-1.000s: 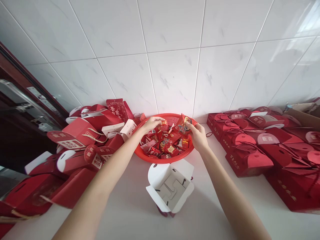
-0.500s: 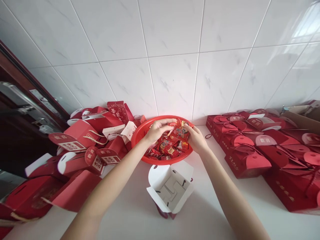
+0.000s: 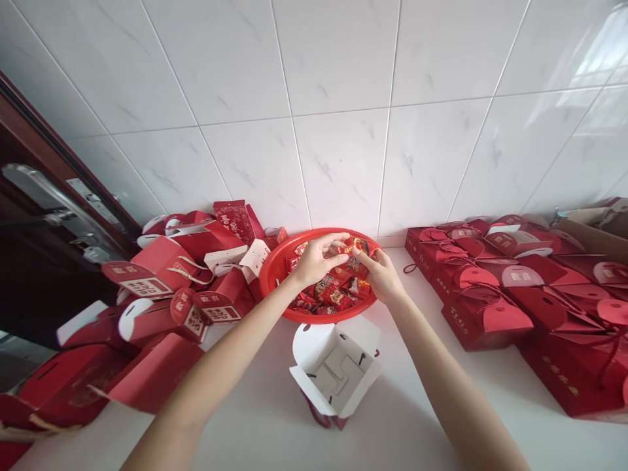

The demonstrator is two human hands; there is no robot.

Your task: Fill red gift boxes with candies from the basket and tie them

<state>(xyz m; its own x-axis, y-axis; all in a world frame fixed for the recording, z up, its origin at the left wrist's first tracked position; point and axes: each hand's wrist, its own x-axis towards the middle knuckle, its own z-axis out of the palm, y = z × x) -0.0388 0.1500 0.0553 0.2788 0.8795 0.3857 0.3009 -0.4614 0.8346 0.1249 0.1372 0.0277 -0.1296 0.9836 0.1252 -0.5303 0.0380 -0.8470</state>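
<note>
A red plastic basket (image 3: 269, 288) holds many small shiny red snack packets (image 3: 338, 297). My right hand (image 3: 385, 275) is over the basket's right side, thumb and fingers closed on a red snack packet (image 3: 360, 252). Opposite it, my left hand (image 3: 314, 261) curls its fingers and thumb at the left end of the packets, its fingertips partly hidden. In front of the basket stands an open box (image 3: 338, 373), white inside, red outside, its flaps spread and nothing inside it.
Several red gift boxes (image 3: 152, 268) with rope handles lie jumbled on the left. On the right, closed red boxes (image 3: 485, 307) with cords stand in rows beside a brown carton (image 3: 596, 235). A tiled wall (image 3: 338, 170) rises behind; a door handle (image 3: 53, 196) is at far left.
Both hands stay above the basket. The packet between them has tilted and shifted slightly, and the left hand's thumb and fingers have moved a little to the right.
</note>
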